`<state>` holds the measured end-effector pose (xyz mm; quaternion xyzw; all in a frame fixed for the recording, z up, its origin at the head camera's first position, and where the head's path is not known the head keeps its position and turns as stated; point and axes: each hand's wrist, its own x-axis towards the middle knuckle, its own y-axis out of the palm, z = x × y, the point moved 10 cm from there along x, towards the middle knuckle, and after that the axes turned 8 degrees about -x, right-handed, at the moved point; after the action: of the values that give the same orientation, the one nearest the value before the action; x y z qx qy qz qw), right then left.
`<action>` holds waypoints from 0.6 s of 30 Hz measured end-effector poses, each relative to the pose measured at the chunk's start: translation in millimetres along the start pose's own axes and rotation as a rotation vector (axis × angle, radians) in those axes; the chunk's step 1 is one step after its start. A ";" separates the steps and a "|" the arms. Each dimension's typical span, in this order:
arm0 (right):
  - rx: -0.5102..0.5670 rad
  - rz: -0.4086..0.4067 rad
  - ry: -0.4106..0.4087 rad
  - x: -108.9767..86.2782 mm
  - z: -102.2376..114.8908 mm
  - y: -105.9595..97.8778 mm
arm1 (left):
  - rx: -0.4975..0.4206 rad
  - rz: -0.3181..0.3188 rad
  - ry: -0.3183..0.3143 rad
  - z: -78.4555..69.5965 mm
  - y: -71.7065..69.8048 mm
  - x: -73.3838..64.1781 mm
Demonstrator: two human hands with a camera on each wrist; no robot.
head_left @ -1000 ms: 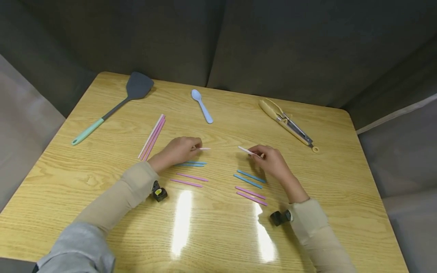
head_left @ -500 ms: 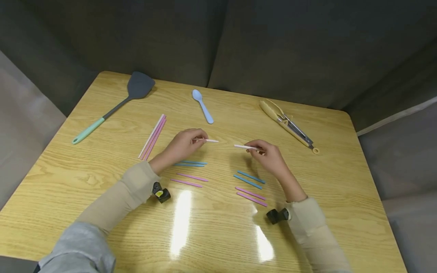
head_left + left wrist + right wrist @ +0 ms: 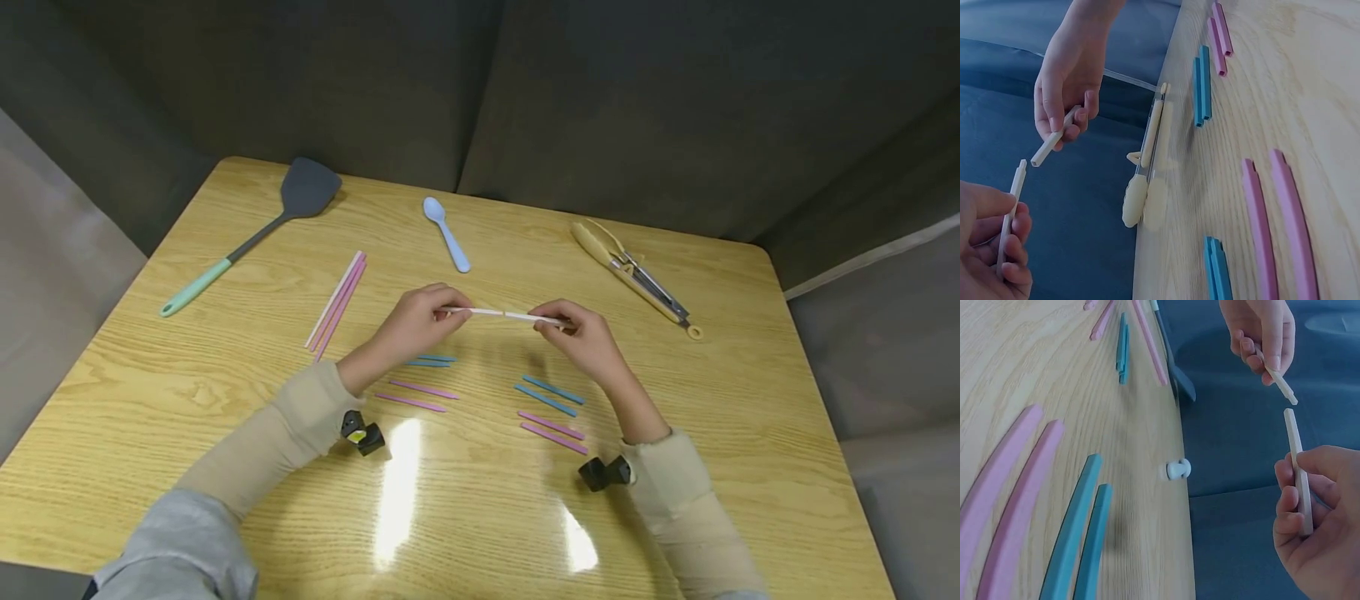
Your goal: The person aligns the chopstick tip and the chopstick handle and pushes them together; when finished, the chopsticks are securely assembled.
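Note:
My left hand [image 3: 420, 321] pinches a white chopstick half [image 3: 1015, 194] with a narrow, stepped tip. In my right hand [image 3: 588, 342] is another white chopstick half [image 3: 1295, 437], its square end hollow in the left wrist view. Both are held above the table, roughly in line, ends facing with a small gap. Below the left hand lie two blue chopstick halves [image 3: 431, 364], partly covered by it in the head view, and two pink ones [image 3: 410, 403]. Two more blue halves [image 3: 545, 400] and two pink halves [image 3: 553, 437] lie below the right hand.
Longer pink and white chopsticks [image 3: 339, 307] lie together left of the left hand. A spatula [image 3: 258, 237] is at the far left, a light blue spoon [image 3: 447, 237] at the back middle, and tongs [image 3: 630, 275] at the back right. Dark curtains hang behind the wooden table [image 3: 735, 375].
Both hands have moved toward each other and slightly away from the body. The facing ends of the two white chopstick halves have come close together and into line.

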<state>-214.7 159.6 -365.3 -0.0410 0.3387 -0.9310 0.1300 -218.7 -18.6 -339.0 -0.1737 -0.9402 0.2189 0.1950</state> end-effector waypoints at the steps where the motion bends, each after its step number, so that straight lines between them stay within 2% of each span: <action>1: 0.005 0.001 -0.002 -0.2 1.1 -0.2 | -0.003 -0.002 0.003 -0.8 -0.1 0.0; 18: 0.047 0.000 -0.022 -1.2 2.0 -0.4 | -0.011 0.016 -0.001 -2.6 2.5 0.6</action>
<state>-213.3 158.9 -363.5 -0.0482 0.3152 -0.9382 0.1346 -217.5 -15.4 -338.0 -0.1821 -0.9401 0.2152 0.1915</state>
